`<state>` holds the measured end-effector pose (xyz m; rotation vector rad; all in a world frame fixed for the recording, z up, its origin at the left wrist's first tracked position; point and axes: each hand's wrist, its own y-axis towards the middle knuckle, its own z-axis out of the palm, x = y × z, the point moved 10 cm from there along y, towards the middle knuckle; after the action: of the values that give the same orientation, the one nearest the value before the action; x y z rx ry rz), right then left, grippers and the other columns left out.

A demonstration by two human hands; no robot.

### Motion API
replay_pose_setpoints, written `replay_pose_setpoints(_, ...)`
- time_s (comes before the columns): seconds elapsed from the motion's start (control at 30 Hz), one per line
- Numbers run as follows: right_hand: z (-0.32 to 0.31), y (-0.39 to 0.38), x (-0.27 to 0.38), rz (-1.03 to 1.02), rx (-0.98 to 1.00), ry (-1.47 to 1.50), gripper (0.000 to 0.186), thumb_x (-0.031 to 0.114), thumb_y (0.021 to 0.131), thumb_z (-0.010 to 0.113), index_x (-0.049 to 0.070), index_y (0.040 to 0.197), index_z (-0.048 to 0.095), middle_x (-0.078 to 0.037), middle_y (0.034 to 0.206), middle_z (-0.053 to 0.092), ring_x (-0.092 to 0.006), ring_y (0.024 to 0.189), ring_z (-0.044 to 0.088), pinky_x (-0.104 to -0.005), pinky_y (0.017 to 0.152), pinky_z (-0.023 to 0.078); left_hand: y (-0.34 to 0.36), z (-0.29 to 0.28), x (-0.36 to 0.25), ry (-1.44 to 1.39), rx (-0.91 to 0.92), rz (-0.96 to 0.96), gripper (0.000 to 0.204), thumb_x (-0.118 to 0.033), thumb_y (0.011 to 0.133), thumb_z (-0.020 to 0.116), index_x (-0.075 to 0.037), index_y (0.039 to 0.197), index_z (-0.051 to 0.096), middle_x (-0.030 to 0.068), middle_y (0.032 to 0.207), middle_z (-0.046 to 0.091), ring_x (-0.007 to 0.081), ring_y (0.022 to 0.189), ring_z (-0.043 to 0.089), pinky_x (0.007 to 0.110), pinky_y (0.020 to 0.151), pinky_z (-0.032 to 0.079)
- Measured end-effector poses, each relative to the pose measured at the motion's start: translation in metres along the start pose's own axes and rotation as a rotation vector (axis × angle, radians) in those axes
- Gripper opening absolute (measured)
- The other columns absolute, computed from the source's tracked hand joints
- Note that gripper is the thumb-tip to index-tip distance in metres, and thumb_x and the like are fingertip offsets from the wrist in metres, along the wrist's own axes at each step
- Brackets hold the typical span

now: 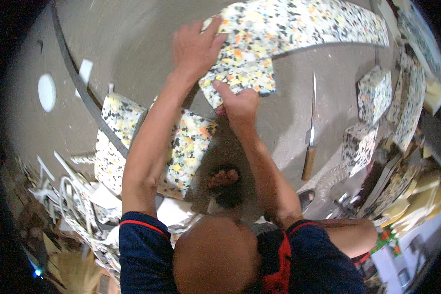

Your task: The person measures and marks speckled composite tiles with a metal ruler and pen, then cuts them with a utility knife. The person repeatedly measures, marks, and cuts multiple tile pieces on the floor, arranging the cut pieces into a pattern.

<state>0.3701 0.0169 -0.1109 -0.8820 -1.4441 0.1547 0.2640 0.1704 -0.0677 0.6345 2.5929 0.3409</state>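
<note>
A long slab of multicoloured speckled foam point(299, 29) lies at the top of the view, reaching to the right. Its left end is under the fingers of my left hand point(196, 49), which rests on it with the fingers apart. Just below, a smaller piece of the same speckled foam point(250, 76) sits against the slab's lower edge; whether the two are joined, I cannot tell. My right hand point(240, 105) grips this piece at its lower left corner, thumb on top and fingers curled beneath. To the right, a long knife with a wooden handle point(309, 161) lies on the floor.
More speckled foam blocks point(191, 144) lie under my left forearm, with others point(375, 93) at the right. A dark strip point(76, 76) curves down the left side. White offcut strips point(78, 196) pile at lower left. A white oval piece point(47, 92) lies far left.
</note>
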Motion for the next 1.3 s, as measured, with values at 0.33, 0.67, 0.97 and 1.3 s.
replay_pose_setpoints(0.33,-0.082,-0.002,-0.031,0.178,-0.097,0.201,0.049,0.035,0.092,0.077,-0.005,0.114,0.058,-0.011,0.084,0.067,-0.018,0.062,0.071,-0.029,0.051,0.058,0.069,0.015,-0.049,-0.026,0.154,0.252,0.043,-0.04,0.099,0.058,-0.01,0.129,0.058,0.0227,0.119,0.061,0.0398,0.109,0.056,0.051,0.093,0.045)
replay_pose_setpoints(0.67,-0.068,0.018,-0.007,-0.095,-0.309,-0.023,0.04,0.022,0.09,0.075,-0.009,0.108,0.058,-0.028,0.093,0.071,-0.0408,0.083,0.073,-0.0465,0.076,0.057,0.065,0.043,-0.072,0.154,0.177,0.177,0.06,-0.047,0.098,0.055,-0.012,0.147,0.048,0.0197,0.101,0.059,0.0357,0.092,0.056,0.05,0.078,0.042)
replay_pose_setpoints(0.97,-0.05,0.028,0.026,-0.098,-0.281,-0.174,0.038,0.02,0.093,0.07,-0.009,0.109,0.052,-0.032,0.088,0.068,-0.0515,0.085,0.068,-0.0524,0.074,0.054,0.069,0.043,-0.078,0.222,0.165,0.099,0.062,-0.047,0.094,0.061,-0.012,0.144,0.051,0.0172,0.092,0.055,0.0348,0.084,0.054,0.048,0.07,0.037)
replay_pose_setpoints(1.3,-0.064,0.029,-0.003,-0.045,-0.261,-0.138,0.041,0.027,0.091,0.075,-0.007,0.103,0.055,-0.027,0.087,0.07,-0.0437,0.084,0.071,-0.0494,0.077,0.054,0.076,0.036,-0.065,0.119,0.162,0.024,0.059,-0.04,0.096,0.06,-0.003,0.14,0.05,0.0245,0.112,0.06,0.0401,0.102,0.055,0.055,0.088,0.042)
